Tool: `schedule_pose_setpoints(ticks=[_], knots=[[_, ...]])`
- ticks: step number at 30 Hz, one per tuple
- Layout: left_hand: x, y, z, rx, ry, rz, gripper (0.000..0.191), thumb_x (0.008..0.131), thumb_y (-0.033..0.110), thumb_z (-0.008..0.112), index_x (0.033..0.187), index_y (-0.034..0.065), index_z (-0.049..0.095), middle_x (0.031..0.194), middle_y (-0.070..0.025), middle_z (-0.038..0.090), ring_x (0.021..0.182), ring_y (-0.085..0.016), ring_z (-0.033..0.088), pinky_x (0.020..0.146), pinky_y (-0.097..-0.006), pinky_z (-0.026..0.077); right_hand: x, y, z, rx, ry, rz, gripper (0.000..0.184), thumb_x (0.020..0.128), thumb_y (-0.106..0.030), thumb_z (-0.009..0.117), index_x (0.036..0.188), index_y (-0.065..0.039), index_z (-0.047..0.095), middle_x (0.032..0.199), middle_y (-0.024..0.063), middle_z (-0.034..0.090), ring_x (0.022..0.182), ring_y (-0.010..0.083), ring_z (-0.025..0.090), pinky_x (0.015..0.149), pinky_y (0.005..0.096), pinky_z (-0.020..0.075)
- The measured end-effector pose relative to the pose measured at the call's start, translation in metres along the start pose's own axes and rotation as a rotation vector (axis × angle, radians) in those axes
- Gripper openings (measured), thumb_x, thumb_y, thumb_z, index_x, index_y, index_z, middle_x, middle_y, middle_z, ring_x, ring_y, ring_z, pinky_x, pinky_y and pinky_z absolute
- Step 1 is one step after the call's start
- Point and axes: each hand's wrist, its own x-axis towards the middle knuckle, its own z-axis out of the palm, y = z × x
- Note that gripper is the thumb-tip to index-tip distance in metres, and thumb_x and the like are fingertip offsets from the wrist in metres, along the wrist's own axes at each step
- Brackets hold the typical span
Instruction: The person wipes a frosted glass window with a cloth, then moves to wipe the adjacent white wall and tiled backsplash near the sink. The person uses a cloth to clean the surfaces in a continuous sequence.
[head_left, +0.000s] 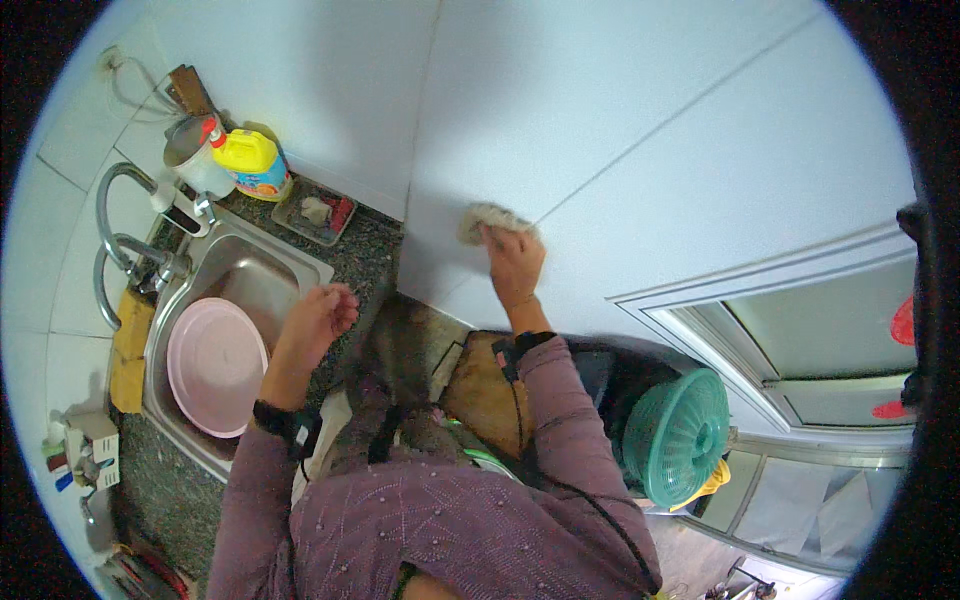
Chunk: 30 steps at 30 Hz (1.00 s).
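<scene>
My right hand (516, 262) grips a pale, fluffy cloth (495, 220) and presses it against the light tiled wall (637, 187). Part of the cloth is hidden under my fingers. My left hand (322, 319) is raised near the counter edge beside the steel sink (247, 262), fingers loosely curled, with nothing visible in it. A pink plastic basin (217, 367) rests in the sink.
A yellow pump bottle (251, 161) and a shallow tray (289, 220) with small items stand behind the sink. Beside the curved faucet (105, 217) lies a yellow cloth (131, 360). A green plastic basket (675, 439) and a framed window (810, 322) are on the right.
</scene>
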Motion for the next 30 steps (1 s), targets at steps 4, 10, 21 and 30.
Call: schedule_pose_setpoints(ticks=[4,10,21,30], knots=[[-0.012,-0.015,-0.022,0.018,0.049,-0.113,0.02,0.093,0.019,0.057,0.109,0.007,0.056,0.099,-0.0067,0.063,0.086,-0.016,0.061,0.077,-0.0305,0.049,-0.079,0.019,0.058,-0.371,-0.425,-0.108,0.019,0.08,-0.011,0.06,0.097,-0.013,0.068,0.106,0.0032,0.061,0.101,0.026,0.054,0.082,0.0421,0.0427],[-0.021,-0.017,-0.035,-0.012,0.064,-0.174,0.018,0.094,0.018,0.056,0.109,0.0075,0.056,0.1,-0.007,0.063,0.086,-0.017,0.061,0.078,-0.0296,0.05,-0.157,0.013,0.107,-0.467,-0.476,0.491,0.024,0.074,-0.013,0.066,0.097,-0.01,0.07,0.107,0.0041,0.061,0.104,0.0265,0.055,0.081,0.0417,0.0474],[0.0,0.013,-0.039,-0.044,-0.023,-0.124,0.018,0.095,0.019,0.057,0.109,0.0074,0.058,0.099,-0.007,0.065,0.086,-0.016,0.063,0.076,-0.0288,0.051,-0.002,-0.057,0.105,2.083,0.503,1.472,0.032,0.092,-0.005,0.054,0.123,0.004,0.049,0.121,0.0158,0.056,0.108,0.0245,0.055,0.093,0.0389,0.0506],[0.02,0.0,-0.054,-0.014,0.028,-0.193,0.019,0.093,0.019,0.058,0.108,0.007,0.057,0.096,-0.0066,0.065,0.083,-0.016,0.062,0.073,-0.0284,0.051,-0.026,-0.04,0.154,1.53,0.524,1.677,0.024,0.091,-0.017,0.044,0.099,-0.005,0.063,0.101,0.0144,0.065,0.09,0.0334,0.062,0.076,0.0428,0.0527]])
